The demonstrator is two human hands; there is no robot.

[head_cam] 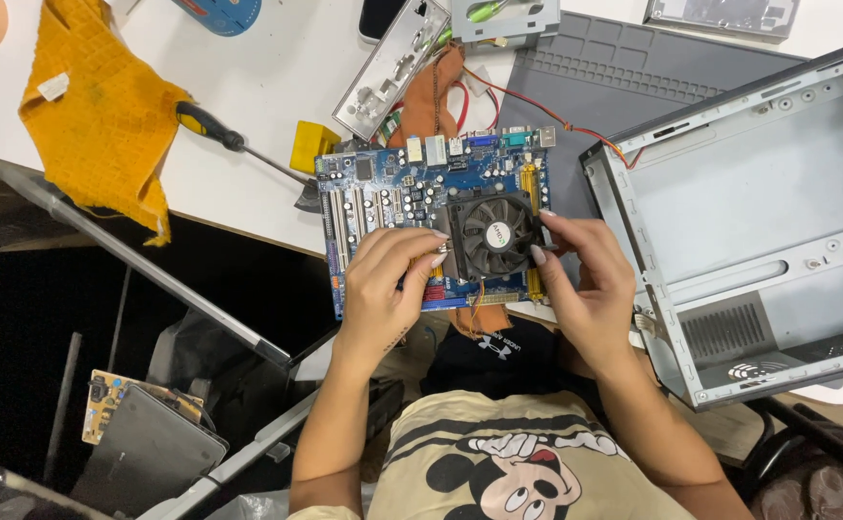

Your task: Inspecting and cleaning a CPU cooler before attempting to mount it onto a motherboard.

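Cooler fan (494, 234) between both curled hands

Your left hand (383, 289) grips the near left edge of the black cooler fan (492, 234) on the blue motherboard (383, 197); your right hand (590, 289) pinches its right edge. The board overhangs the white table (267, 87). An open grey computer case (749, 221) lies to the right; a yellow-handled screwdriver (214, 125) and yellow cloth (103, 116) lie to the left.

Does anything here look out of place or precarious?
Yes: the blue motherboard juts past the white table's front edge, its near end unsupported, where both hands work at the cooler fan. The orange cloth also droops over that edge.
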